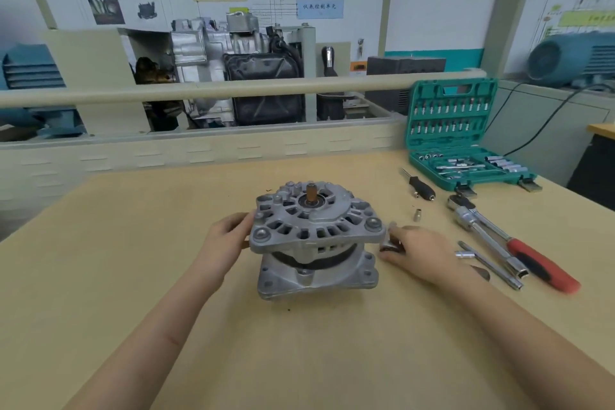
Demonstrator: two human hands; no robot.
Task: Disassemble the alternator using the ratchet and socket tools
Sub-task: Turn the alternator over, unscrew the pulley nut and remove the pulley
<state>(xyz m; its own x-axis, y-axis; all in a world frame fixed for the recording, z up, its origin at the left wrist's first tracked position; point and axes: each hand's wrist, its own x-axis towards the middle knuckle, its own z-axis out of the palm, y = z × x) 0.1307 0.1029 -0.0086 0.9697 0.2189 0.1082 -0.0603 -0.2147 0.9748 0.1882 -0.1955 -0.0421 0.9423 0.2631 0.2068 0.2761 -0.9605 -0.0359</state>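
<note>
Head view
Alternator (316,240): silver cast housing, standing shaft-up at the centre of the tan workbench (133,276); upper half sits skewed on the lower half, dark band showing between them.
Shaft (311,194): brown stub, upright, at 12 o'clock on the housing top.
Left hand (226,240): at 9 o'clock of the alternator, fingers curled against the upper housing edge, gripping it.
Right hand (416,250): at 3 o'clock of the alternator, fingers pinching a small dark metal part (389,245) just beside the housing flange; what the part is cannot be told.
Ratchet (509,240): red-and-black handle, lying on the bench at 3 o'clock, beyond the right hand, head toward 11 o'clock.
Extension bar (489,265): chrome, lying alongside the ratchet on its near side.
Loose socket (417,215): small, upright, between alternator and ratchet head.
Bit driver (419,185): black handle, at 2 o'clock of the alternator.
Socket set case (456,133): teal, lid open, at 2 o'clock at the bench's far edge, rows of bits and sockets inside.
Gearbox display (233,70): cutaway unit behind the rail at 12 o'clock.
</note>
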